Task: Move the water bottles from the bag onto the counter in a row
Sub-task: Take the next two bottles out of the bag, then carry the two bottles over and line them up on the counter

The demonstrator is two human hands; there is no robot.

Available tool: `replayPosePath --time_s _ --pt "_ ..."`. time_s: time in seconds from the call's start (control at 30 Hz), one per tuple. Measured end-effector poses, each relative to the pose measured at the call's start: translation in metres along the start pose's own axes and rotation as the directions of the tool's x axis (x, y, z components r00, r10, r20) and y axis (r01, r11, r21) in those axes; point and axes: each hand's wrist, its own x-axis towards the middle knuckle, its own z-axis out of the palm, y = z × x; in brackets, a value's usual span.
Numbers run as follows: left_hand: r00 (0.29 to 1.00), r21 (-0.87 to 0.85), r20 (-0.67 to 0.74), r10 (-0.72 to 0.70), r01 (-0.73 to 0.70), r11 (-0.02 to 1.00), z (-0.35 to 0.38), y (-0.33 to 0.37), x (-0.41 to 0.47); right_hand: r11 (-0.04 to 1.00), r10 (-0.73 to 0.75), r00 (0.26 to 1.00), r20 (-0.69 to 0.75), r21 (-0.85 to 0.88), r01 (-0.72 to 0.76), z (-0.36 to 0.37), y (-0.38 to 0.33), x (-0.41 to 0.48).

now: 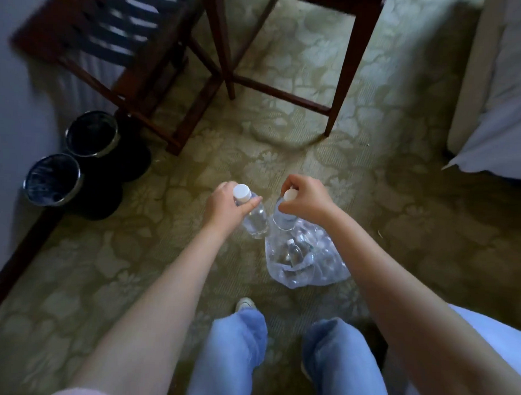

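Both hands are clamped on bottles. Left hand (226, 209) curls round the neck of a tilted water bottle (256, 221), just left of the bag (315, 270). Right hand (308, 199) grips the cap end of a second bottle (284, 220) at the bag's mouth. More bottles (294, 253) lie inside the bag on the carpet (163, 253). Beyond the bag, to its left, stand two black bins (91, 133); farther off is a dark wooden chair (157, 75).

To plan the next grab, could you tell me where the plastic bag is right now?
In the head view, the plastic bag lies on the carpet just right of centre, beneath the right hand.
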Motion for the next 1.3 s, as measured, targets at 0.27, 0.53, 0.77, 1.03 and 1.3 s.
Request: replayPosePath --time_s 0.27,0.53,0.77,1.03,1.3 --pt "0.999 0.099 0.052 0.016 -0.021 0.995 -0.167 0.095 -0.055 0.993 -0.039 0.999 -0.004 -0.112 0.039 -0.089 -0.158 -0.078" --pt "0.997 0.127 -0.071 0.007 0.003 0.992 -0.258 0.098 -0.103 0.973 -0.195 0.981 -0.006 -0.129 0.193 -0.089 -0.231 -0.115" --pt "0.932 0.025 -0.313 -0.182 0.200 0.980 -0.292 0.079 -0.179 0.886 -0.409 0.905 0.116 -0.188 0.425 -0.073 -0.280 -0.147" --pt "0.706 -0.139 -0.521 -0.480 0.485 0.863 -0.293 0.042 -0.316 0.760 -0.546 0.741 0.391 -0.142 0.634 0.000 -0.308 -0.217" --pt "0.480 -0.327 -0.582 -0.657 0.601 0.729 -0.294 -0.028 -0.479 0.626 -0.561 0.512 0.650 -0.071 0.777 0.109 -0.343 -0.331"
